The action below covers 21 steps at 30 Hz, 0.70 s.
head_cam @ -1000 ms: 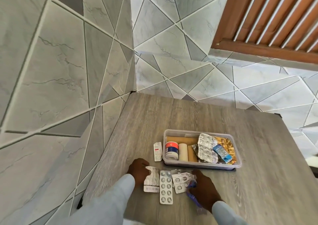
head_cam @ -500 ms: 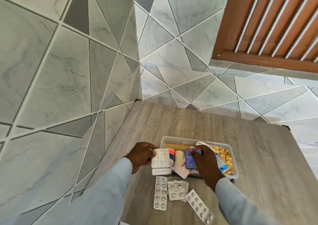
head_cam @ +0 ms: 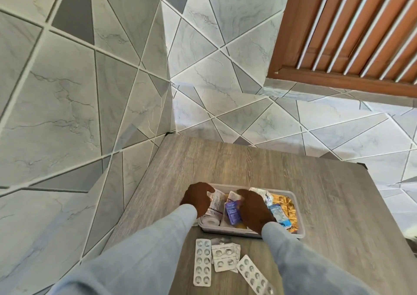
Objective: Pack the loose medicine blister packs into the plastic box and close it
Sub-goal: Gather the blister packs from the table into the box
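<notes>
Over the plastic box point(head_cam: 299, 223) near the table's point(head_cam: 338, 204) front edge, the left hand point(head_cam: 197, 199) grips a white pack point(head_cam: 215, 201), the right hand point(head_cam: 253, 208) grips a blue pack point(head_cam: 232, 212), and three loose blister packs point(head_cam: 203, 262) lie just before the box.

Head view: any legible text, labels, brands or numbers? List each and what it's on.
None can be read.
White printed pack in the left hand: lines of print, too blurred.
Blue pack at the right hand: white print, too small.
Blue-and-white sachet in the plastic box: blurred.
</notes>
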Each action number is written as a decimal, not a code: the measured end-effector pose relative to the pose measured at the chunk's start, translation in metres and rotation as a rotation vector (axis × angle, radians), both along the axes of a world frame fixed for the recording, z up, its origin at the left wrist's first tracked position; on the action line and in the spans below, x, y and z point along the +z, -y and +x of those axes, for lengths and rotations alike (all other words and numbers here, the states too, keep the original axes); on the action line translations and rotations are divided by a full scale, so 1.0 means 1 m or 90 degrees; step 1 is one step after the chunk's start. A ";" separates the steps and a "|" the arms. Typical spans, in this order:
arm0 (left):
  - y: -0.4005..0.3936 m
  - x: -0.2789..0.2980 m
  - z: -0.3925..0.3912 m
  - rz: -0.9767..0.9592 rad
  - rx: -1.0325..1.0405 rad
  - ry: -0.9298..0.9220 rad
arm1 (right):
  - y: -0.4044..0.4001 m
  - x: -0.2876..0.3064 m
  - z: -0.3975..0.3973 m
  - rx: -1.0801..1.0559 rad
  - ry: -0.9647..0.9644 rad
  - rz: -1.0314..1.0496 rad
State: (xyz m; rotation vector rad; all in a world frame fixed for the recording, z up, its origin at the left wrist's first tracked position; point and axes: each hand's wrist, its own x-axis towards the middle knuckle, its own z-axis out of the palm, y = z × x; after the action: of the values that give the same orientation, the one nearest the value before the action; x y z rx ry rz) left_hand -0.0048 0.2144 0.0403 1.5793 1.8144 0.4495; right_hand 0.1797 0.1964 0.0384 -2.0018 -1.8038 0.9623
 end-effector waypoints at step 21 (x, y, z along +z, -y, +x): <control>0.086 -0.042 -0.006 -0.072 0.190 -0.074 | 0.119 -0.048 0.039 0.032 0.137 -0.101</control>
State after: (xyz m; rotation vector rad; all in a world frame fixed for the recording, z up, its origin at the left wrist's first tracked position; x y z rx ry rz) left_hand -0.0106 0.1283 -0.0020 1.2871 2.1375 0.3879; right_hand 0.2184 0.0773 -0.0098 -2.2417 -1.9508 0.9644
